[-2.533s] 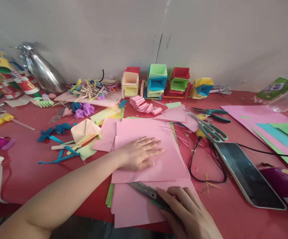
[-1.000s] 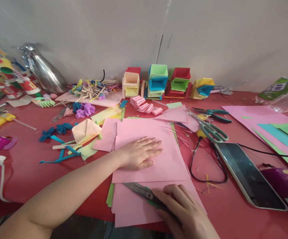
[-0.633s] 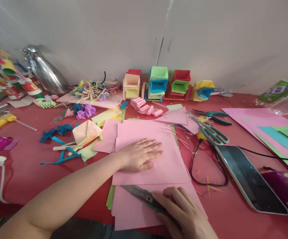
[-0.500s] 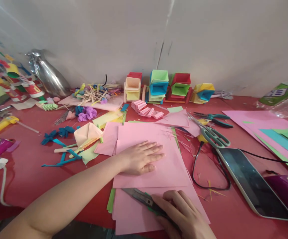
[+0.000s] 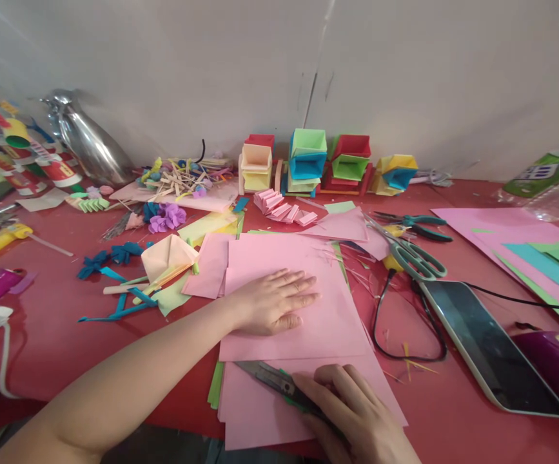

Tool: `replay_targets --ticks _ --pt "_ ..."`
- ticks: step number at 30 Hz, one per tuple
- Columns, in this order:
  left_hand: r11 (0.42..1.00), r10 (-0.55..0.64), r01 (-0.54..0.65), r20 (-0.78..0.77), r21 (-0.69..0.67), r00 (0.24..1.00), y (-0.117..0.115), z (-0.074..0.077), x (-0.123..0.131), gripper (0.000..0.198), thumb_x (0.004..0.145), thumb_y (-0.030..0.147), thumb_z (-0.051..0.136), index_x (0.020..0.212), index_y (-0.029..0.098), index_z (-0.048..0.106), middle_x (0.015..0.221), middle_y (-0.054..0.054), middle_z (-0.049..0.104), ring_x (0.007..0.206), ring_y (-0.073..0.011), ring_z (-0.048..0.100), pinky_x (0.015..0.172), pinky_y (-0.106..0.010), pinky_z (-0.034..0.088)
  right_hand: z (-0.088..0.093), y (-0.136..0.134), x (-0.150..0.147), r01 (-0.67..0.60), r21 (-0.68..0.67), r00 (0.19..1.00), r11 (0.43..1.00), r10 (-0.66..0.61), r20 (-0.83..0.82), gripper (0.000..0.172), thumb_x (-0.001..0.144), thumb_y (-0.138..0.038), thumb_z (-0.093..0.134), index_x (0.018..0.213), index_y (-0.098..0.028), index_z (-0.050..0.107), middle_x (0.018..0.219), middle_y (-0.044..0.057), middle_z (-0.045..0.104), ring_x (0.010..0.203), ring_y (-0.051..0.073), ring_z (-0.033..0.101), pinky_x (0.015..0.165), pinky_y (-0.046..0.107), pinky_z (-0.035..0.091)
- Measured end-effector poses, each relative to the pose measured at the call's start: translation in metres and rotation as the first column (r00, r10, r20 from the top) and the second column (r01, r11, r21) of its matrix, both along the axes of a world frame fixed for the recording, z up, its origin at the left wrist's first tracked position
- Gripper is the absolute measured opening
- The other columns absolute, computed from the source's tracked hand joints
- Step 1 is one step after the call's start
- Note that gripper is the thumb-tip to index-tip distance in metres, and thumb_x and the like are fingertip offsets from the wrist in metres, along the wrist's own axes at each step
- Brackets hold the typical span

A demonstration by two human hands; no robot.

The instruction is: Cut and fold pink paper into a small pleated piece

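My left hand lies flat with its fingers stretched on a sheet of pink paper. Below that sheet's near edge, more pink paper shows, with green sheets peeking out at the left. My right hand is wrapped round a utility knife with a dark handle. Its blade points left and rests close to the near edge of the upper sheet; whether the tip touches the paper I cannot tell.
On the right lie scissors, pliers, a phone and a black cable. Folded paper boxes stand along the wall. Blue paper strips and a folded cream paper are left, a metal jug behind.
The whole view has shifted very slightly. Both hands and the knife keep practically the same place on the paper.
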State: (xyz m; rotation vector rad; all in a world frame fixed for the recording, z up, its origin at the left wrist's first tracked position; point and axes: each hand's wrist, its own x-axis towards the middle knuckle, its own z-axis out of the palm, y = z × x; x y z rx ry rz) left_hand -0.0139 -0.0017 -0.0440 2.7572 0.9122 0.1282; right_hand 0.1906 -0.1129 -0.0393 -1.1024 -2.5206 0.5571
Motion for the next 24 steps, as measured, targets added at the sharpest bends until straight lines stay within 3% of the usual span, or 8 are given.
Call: replay_targets --ticks 24 --pt "1.0 -0.006 0.007 -0.023 0.03 1.0 0.0 0.0 0.0 0.056 0.092 0.044 0.028 0.141 0.018 0.024 0.15 -0.007 0.014 0.138 -0.0206 0.006 0.112 -0.038 0.004 -0.002 0.0 -0.012 -0.007 -0.033 0.997 0.999 0.005 -0.082 0.028 0.085 -0.017 0.048 0.112 -0.023 0.055 0.092 0.007 0.055 0.081 0.021 0.052 0.066 0.034 0.05"
